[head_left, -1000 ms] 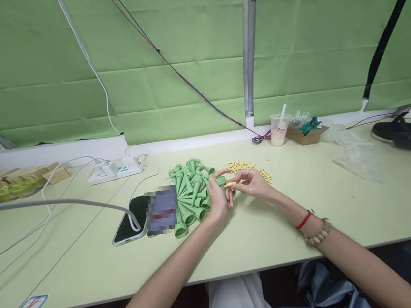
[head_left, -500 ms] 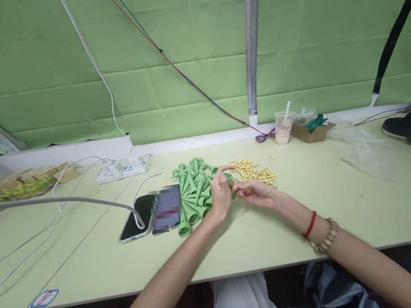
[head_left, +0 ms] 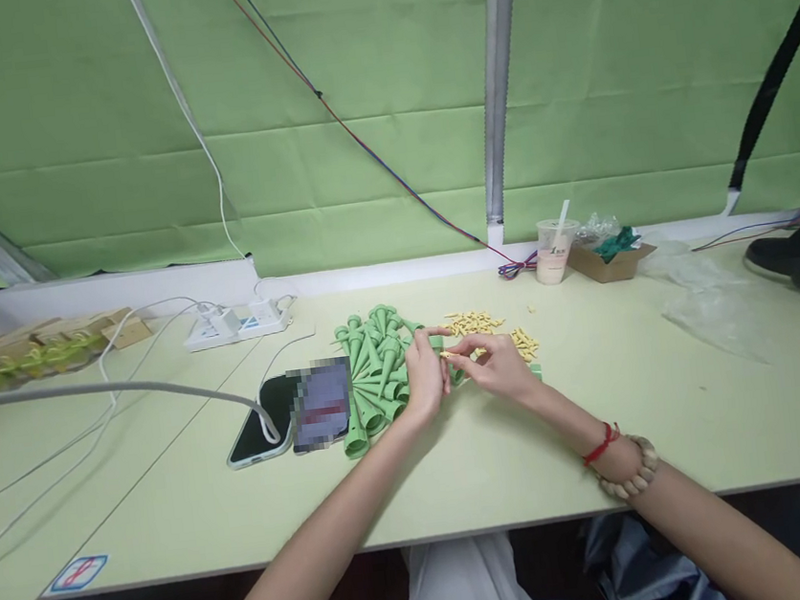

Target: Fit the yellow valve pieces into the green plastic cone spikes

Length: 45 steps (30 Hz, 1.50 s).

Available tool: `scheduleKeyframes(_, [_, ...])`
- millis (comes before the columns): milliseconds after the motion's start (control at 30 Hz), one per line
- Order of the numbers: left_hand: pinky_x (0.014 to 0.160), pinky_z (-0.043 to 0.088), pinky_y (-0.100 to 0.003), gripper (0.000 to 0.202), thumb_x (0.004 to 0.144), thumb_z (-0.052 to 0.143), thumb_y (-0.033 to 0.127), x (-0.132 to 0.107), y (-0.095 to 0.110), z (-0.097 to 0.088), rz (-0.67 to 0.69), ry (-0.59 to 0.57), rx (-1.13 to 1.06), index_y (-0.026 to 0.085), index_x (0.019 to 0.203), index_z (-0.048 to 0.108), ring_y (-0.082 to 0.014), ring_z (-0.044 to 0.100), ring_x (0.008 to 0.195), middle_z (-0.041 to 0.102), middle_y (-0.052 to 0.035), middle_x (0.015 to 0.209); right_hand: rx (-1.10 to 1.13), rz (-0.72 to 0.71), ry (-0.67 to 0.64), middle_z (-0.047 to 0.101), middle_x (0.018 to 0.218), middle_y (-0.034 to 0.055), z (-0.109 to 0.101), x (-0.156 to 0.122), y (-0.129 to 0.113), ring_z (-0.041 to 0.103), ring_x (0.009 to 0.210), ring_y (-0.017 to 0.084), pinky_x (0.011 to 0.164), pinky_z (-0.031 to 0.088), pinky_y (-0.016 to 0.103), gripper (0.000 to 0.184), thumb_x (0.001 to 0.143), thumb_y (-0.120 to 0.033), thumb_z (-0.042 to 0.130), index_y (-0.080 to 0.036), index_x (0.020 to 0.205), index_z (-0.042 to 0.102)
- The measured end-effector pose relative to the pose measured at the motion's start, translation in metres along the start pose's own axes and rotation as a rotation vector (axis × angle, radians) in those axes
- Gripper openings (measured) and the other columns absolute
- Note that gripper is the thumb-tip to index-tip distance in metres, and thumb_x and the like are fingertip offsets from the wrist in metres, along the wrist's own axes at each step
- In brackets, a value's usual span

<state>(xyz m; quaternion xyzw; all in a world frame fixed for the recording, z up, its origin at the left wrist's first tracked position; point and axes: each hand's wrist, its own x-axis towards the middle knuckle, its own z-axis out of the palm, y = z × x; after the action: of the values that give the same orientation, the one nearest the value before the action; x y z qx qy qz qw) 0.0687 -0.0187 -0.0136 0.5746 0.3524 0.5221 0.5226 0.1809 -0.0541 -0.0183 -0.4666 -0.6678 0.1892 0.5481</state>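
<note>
Between the hands, mid-table: yellow peg (head_left: 448, 354), pinched in the fingertips of the right hand (head_left: 498, 366), long axis roughly level, pointing left. Just beside its tip: green cone (head_left: 437, 341), clenched in the left hand (head_left: 423, 379). Beyond: loose pegs (head_left: 479, 322); leftward, cone pile (head_left: 373, 380), phone (head_left: 260, 431).

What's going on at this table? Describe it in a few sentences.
A person works at a pale green table. The left hand grips a green cone, and the right hand pinches a small yellow peg right beside it. More green cones lie heaped beside the left hand; loose yellow pegs lie scattered behind the right hand.
</note>
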Motion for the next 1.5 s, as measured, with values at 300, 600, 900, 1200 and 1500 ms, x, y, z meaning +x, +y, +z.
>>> scheduleKeyframes(300, [0.030,0.020,-0.018,0.045,0.083,0.032,0.050,-0.002,0.000,-0.002,0.177,0.033,0.099,0.016,0.080,0.061,-0.0067,0.029,0.025,0.034,0.0057,0.032,0.553,0.492,-0.141,0.047,0.048,-0.0023,0.000,0.002,-0.009,0.047,0.047,0.010,0.050,0.053,0.029,0.032,0.059,-0.043,0.068,-0.016,0.050,0.052])
scheduleKeyframes(600, [0.025,0.019,-0.017,0.047,0.086,0.019,0.048,-0.001,0.004,0.002,0.033,-0.047,0.018,0.016,0.084,0.055,-0.0085,0.028,0.020,0.030,0.0082,0.028,0.177,0.258,-0.081,0.052,0.059,0.0013,-0.006,0.002,-0.013,0.052,0.057,0.013,0.045,0.047,0.024,0.028,0.077,-0.042,0.051,-0.017,0.064,0.056])
scheduleKeyframes(900, [0.026,0.021,-0.020,0.052,0.085,0.015,0.043,0.010,0.005,-0.003,-0.271,-0.202,0.034,0.020,0.042,0.032,-0.0072,0.025,0.018,0.022,0.0051,0.024,-0.662,-0.335,-0.210,0.058,0.094,0.0089,-0.023,0.008,0.006,0.052,0.094,0.021,0.071,0.047,0.031,0.032,0.087,-0.038,0.038,-0.020,0.108,0.052])
scheduleKeyframes(1200, [0.027,0.019,-0.021,0.055,0.086,0.015,0.048,0.001,0.002,-0.001,-0.157,-0.094,0.144,0.018,0.049,0.044,-0.0090,0.027,0.020,0.027,0.0044,0.025,-0.290,-0.258,-0.289,0.060,0.078,0.0061,-0.007,-0.002,-0.005,0.055,0.088,0.019,0.082,0.040,0.033,0.036,0.090,-0.032,0.028,-0.019,0.068,0.053])
scheduleKeyframes(1500, [0.053,0.040,-0.022,0.046,0.087,0.023,0.046,-0.009,0.010,0.003,0.446,0.076,0.314,0.017,0.076,0.057,-0.0098,0.050,0.054,0.060,-0.0036,0.072,0.703,0.571,-0.394,0.015,0.041,-0.0095,0.012,-0.003,-0.015,0.017,0.033,0.006,0.032,0.021,0.019,0.047,0.081,-0.055,0.032,-0.022,0.050,0.018])
